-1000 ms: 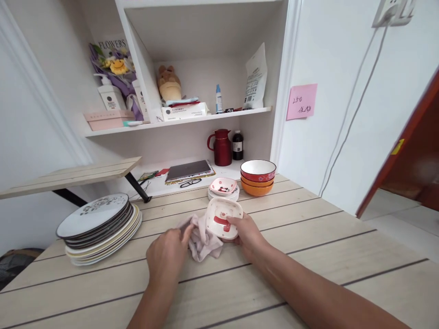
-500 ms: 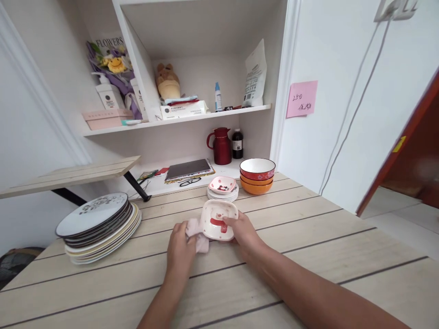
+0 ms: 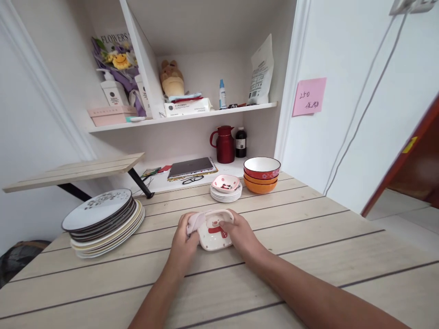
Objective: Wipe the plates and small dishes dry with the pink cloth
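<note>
A small white dish (image 3: 215,240) with a bear face and a red scarf is held tilted toward me above the table. My right hand (image 3: 242,235) grips its right edge, the thumb lying over the inside and the fingers hidden behind. My left hand (image 3: 185,237) is closed on a pale pink cloth (image 3: 196,222), which lies against the dish's left rim. Just beyond stands a stack of small white plates (image 3: 226,197), topped by a pink patterned dish (image 3: 225,183).
Red and orange bowls (image 3: 262,174) are stacked right of the small plates. A tall pile of large plates (image 3: 103,224) stands at left, near a raised wooden shelf (image 3: 78,169). Farther back are glasses (image 3: 193,180), a laptop (image 3: 190,167), a red jug (image 3: 224,145) and a dark bottle (image 3: 240,142).
The cloth has come up around the left rim of the dish, where before it was bunched beside it. The dish sits slightly lower and is turned a little. The view has shifted slightly.
</note>
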Action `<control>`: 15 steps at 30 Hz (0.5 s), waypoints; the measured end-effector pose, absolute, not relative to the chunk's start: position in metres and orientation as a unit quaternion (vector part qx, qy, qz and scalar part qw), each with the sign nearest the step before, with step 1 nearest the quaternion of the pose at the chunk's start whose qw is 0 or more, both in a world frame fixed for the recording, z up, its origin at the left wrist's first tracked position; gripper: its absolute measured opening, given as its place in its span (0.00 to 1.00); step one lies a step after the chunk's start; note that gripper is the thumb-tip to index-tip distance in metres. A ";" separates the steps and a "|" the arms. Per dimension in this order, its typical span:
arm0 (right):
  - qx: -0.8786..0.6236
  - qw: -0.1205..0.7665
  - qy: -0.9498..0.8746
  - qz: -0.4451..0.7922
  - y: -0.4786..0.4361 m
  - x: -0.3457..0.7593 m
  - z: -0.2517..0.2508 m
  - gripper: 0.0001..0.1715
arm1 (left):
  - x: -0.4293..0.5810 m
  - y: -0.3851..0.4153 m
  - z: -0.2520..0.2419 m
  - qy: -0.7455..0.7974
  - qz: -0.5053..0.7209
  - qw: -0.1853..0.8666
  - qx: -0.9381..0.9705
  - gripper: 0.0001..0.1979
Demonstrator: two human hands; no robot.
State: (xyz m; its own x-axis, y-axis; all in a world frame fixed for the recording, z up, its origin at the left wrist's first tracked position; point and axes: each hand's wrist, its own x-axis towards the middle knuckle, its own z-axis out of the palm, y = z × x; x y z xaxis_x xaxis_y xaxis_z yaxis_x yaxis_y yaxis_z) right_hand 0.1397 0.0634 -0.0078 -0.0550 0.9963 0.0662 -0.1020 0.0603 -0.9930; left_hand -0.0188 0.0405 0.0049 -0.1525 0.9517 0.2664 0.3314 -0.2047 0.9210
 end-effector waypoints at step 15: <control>-0.442 0.560 -0.387 0.584 0.060 0.145 0.006 0.18 | -0.005 0.029 0.003 0.413 0.474 0.477 0.614 0.23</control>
